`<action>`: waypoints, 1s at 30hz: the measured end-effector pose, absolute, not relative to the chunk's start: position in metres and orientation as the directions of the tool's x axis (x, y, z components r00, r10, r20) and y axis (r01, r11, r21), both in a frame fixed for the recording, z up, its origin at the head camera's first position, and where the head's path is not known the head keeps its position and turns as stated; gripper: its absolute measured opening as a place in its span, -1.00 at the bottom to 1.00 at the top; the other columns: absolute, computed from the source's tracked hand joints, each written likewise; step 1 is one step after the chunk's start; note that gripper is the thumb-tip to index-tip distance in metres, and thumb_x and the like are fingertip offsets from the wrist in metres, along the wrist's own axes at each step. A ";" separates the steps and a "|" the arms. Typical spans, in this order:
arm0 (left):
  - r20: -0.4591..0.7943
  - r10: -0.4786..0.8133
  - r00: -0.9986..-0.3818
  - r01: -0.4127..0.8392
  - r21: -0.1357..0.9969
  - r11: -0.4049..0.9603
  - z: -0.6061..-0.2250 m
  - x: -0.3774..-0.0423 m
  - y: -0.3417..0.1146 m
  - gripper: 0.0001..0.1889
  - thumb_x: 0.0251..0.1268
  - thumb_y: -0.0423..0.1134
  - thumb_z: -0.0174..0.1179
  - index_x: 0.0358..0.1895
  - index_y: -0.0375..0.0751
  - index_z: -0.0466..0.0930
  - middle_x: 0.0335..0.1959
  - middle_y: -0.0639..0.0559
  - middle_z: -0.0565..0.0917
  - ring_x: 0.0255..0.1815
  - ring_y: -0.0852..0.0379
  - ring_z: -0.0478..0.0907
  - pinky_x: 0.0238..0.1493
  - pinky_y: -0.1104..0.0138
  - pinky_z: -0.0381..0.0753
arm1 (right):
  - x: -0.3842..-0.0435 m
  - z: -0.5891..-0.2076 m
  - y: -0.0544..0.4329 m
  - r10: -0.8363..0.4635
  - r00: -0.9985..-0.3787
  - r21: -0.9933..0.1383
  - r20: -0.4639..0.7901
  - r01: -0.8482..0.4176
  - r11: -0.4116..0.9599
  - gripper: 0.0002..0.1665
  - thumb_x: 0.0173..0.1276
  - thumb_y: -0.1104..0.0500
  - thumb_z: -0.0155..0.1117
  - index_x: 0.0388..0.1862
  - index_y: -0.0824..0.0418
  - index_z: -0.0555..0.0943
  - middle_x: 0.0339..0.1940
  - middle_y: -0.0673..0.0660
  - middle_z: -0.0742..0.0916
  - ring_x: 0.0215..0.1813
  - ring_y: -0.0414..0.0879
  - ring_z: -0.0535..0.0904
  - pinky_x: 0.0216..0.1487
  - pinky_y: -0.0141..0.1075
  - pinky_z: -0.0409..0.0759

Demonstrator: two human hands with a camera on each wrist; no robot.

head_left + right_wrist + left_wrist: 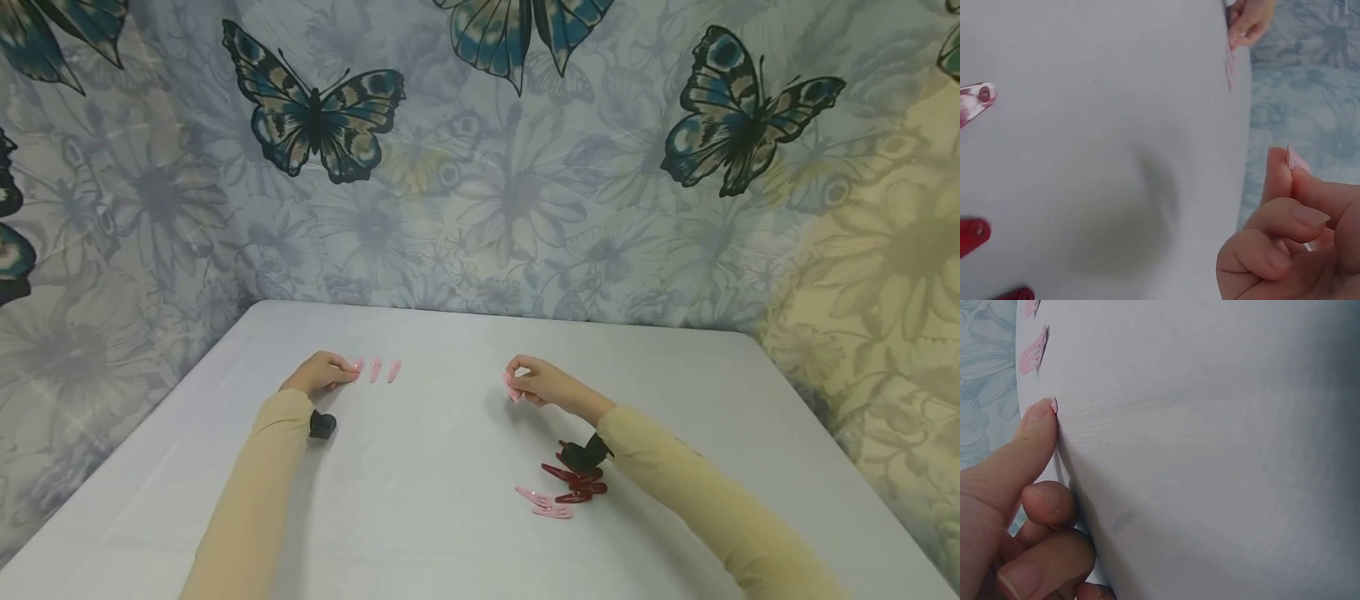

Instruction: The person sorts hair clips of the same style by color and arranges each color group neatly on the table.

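At the left of the table, my left hand (322, 372) pinches a pink snap hair clip (358, 365) lying at the end of a short row. Only a sliver of that clip shows past the thumb in the left wrist view. Beside it lie two more pink clips, one in the middle (376, 370) and one on the right (394, 371). My right hand (551, 386), raised over the table, holds a pink hair clip (1297, 161) between thumb and forefinger; the other fingers curl in below, and most of the clip is hidden.
Several dark red hair clips (576, 497) lie in a loose pile under the right forearm, partly covered by the black wrist camera (583, 455). Two pink clips (552, 512) lie at the pile's near side. Butterfly-patterned cloth (517, 200) stands behind the white table (420, 467).
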State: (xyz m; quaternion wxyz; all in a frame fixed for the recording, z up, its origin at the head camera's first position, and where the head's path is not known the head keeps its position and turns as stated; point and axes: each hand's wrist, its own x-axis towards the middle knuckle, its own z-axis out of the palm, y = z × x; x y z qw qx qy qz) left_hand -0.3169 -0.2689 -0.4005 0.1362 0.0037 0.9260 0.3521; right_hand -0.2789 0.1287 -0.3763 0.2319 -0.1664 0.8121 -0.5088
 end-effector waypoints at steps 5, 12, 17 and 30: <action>-0.246 0.104 -0.964 -0.086 0.653 0.752 -0.403 -0.318 -0.271 -0.73 0.29 -0.19 0.25 -0.15 -0.37 0.68 -0.80 0.19 0.33 -0.60 0.22 0.25 -0.31 0.35 0.28 | -0.284 -0.379 0.116 -0.446 -0.874 -0.908 -0.194 -0.011 0.418 -0.90 0.50 0.24 0.06 -0.24 0.25 0.45 -0.60 -0.08 0.61 -0.65 -0.23 0.13 -0.58 -0.42 0.11; -0.240 0.110 -0.965 -0.078 0.656 0.751 -0.407 -0.319 -0.270 -0.72 0.28 -0.18 0.26 -0.13 -0.37 0.68 -0.80 0.20 0.34 -0.61 0.23 0.25 -0.33 0.35 0.28 | -0.292 -0.382 0.096 -0.384 -0.899 -0.919 -0.212 0.050 0.391 -0.91 0.46 0.23 0.13 -0.23 0.25 0.52 -0.58 -0.06 0.68 -0.66 -0.23 0.15 -0.61 -0.42 0.08; -0.253 0.095 -0.963 -0.096 0.650 0.754 -0.407 -0.319 -0.269 -0.74 0.29 -0.18 0.26 -0.17 -0.36 0.69 -0.81 0.18 0.33 -0.61 0.21 0.25 -0.30 0.33 0.28 | -0.297 -0.382 0.079 -0.332 -0.917 -0.921 -0.221 0.084 0.382 -0.95 0.39 0.30 0.18 -0.21 0.28 0.52 -0.67 -0.06 0.51 -0.66 -0.25 0.16 -0.61 -0.43 0.09; -0.291 0.059 -0.955 -0.157 0.663 0.732 -0.405 -0.320 -0.270 -0.72 0.32 -0.17 0.25 -0.08 -0.35 0.66 -0.76 0.15 0.36 -0.67 0.24 0.20 -0.50 0.40 0.27 | -0.303 -0.385 0.031 -0.259 -0.946 -0.937 -0.194 0.100 0.335 -0.95 0.30 0.33 0.22 -0.33 0.23 0.52 -0.64 -0.07 0.44 -0.68 -0.27 0.05 -0.61 -0.44 0.04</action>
